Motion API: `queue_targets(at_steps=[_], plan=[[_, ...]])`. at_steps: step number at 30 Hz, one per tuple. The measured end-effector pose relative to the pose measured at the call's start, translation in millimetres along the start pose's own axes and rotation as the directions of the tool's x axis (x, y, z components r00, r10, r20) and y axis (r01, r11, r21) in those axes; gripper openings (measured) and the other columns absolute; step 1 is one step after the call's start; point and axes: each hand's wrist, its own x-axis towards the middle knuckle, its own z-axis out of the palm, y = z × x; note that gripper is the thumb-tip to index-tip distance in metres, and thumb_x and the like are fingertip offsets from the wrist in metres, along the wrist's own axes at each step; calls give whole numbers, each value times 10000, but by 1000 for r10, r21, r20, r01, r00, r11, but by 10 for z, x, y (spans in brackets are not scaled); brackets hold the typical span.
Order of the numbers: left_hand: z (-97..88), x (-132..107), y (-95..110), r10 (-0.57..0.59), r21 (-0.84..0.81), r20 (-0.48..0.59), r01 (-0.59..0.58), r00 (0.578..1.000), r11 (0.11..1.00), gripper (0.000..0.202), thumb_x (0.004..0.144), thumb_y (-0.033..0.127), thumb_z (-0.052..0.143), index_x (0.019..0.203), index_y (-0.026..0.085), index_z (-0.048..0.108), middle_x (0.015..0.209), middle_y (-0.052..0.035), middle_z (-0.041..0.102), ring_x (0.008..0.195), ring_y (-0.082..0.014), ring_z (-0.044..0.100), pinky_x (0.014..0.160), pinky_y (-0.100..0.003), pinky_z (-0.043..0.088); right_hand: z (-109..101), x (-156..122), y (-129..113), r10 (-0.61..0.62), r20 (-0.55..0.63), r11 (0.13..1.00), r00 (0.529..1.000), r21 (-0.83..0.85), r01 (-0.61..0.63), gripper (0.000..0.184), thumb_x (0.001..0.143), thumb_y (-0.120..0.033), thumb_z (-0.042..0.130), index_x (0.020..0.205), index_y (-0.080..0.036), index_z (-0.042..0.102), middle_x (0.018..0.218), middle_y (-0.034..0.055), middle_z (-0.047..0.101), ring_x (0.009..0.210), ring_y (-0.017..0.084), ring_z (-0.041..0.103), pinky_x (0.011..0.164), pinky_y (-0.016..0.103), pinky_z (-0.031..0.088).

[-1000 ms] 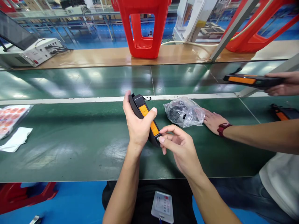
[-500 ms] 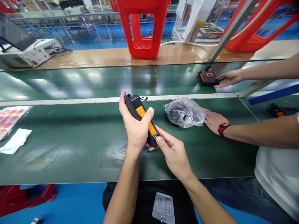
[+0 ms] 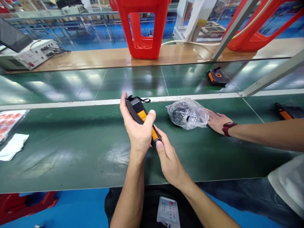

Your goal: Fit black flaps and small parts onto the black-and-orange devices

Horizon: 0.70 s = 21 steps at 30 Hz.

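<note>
Above the green work surface (image 3: 78,142) I hold a black handheld device (image 3: 136,104) with orange side panels and a short wrist strap at its far end. It is tilted, its far end pointing up and left. My left hand (image 3: 140,133) wraps round its middle, thumb lying across the orange side. At the near end, my right hand (image 3: 169,158) grips the lower corner between thumb and fingers. The device's front face and some of my fingertips are hidden. A clear plastic bag (image 3: 187,114) with something dark inside lies just right of the device.
A co-worker's hand (image 3: 218,123) rests flat beside the bag. On the far strip sits another black-and-orange device (image 3: 216,77); one more (image 3: 288,111) lies at the right edge. White paper (image 3: 14,147) and a sheet of round orange stickers (image 3: 10,122) lie left. A red stool (image 3: 144,52) stands behind.
The co-worker's other hand has left the far device and is out of view. My right hand has shifted slightly left and closer round the near end of the device I hold.
</note>
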Motion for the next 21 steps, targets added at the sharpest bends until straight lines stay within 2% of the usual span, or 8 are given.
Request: queue_targets(at_steps=[2,4,6,8,13,15,18,21], plan=[[12,-2,29,-17,-14,-31,16,999,1000,883,921,320,802,1677,359,347,1561,-97,537,1415,-318,596,1203,-470,502,-14,17,2,-11,47,1000,999,16,10,589,1202,-489,373,1732,-231,360,1775,86,397,1653,239,405,1393,483,374],[19,2,60,-38,-49,-33,36,999,998,829,925,324,789,1652,341,391,1441,-83,593,1226,-268,677,1063,-404,573,-37,49,1,-89,83,996,993,4,89,599,1200,-470,386,1740,-216,329,1786,100,372,1661,238,386,1402,465,354],[24,12,82,-48,-86,-32,45,998,995,806,917,305,775,1636,337,413,1329,-65,620,1041,-211,689,929,-348,596,-54,86,-1,-183,106,983,977,-5,185,605,1198,-441,403,1753,-220,302,1792,101,354,1665,234,375,1408,447,341],[28,25,86,-47,-104,-39,42,998,994,787,907,291,766,1619,341,436,1269,-51,631,961,-182,671,869,-316,592,-53,118,-3,-243,123,969,962,-10,246,605,1198,-413,407,1765,-241,281,1789,89,359,1664,225,376,1407,433,344],[36,44,38,-65,-122,-53,58,996,991,778,905,316,772,1614,367,455,1285,-42,642,962,-175,667,841,-298,585,-10,142,-20,-272,53,961,961,-39,275,609,1195,-385,402,1778,-261,277,1781,81,380,1650,235,407,1401,471,365],[34,38,22,-63,-109,-50,57,997,992,777,908,321,778,1616,376,461,1314,-41,638,977,-178,672,857,-303,586,-13,144,-35,-213,24,977,977,34,212,592,1190,-399,432,1761,-266,345,1764,70,416,1642,242,424,1397,477,377],[42,32,10,-60,-93,-31,57,998,994,767,921,305,761,1619,387,455,1358,-40,625,1018,-187,684,919,-321,593,-1,164,-33,-113,64,971,991,219,97,583,1153,-428,565,1706,-266,471,1743,52,454,1637,268,436,1387,487,398],[73,72,-36,-50,-78,-29,48,998,996,789,909,291,762,1625,383,446,1434,-49,605,1101,-214,687,1014,-368,586,103,212,42,-128,-14,972,992,199,128,585,1159,-450,540,1700,-234,480,1731,77,470,1625,269,456,1379,475,410]])
